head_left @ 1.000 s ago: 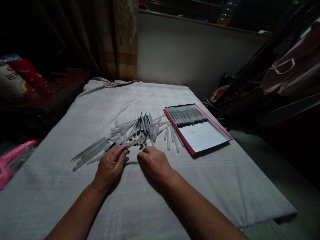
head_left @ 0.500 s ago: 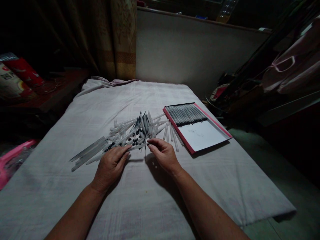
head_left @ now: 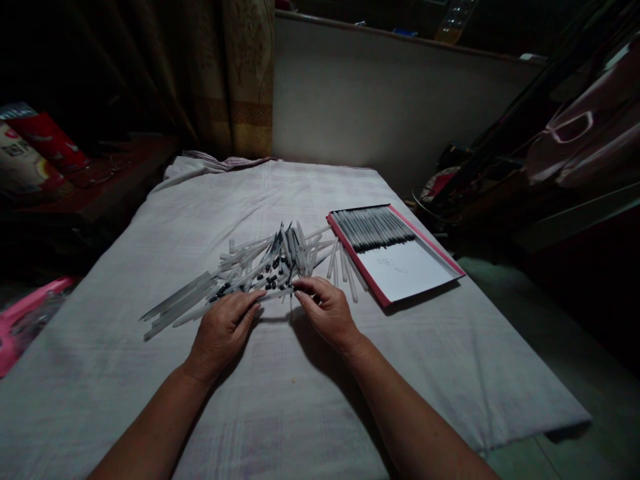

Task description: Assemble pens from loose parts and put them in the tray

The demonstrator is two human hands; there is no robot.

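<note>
My left hand (head_left: 225, 330) is closed on a whitish translucent pen barrel (head_left: 277, 293), which points to the right. At the barrel's right end, the thumb and forefinger of my right hand (head_left: 327, 310) pinch a small dark piece, mostly hidden by the fingertips. Just beyond both hands lies a loose heap of more clear pen barrels (head_left: 245, 250). Several small black pen plugs (head_left: 271, 283) are scattered in the heap, and dark-filled refills (head_left: 287, 243) stick up at its back.
Right of the heap, a shallow pink-edged box (head_left: 357, 270) holds a row of dark-tipped pens (head_left: 373, 227). A pale checked cloth (head_left: 280, 413) covers the table. A curtain (head_left: 247, 87) and a low wall (head_left: 350, 100) stand behind; bags (head_left: 50, 143) sit at far left.
Both hands stay almost in place, still holding the barrel and the dark piece. The right fingertips have shifted very slightly left and up; the heap and box look the same.
</note>
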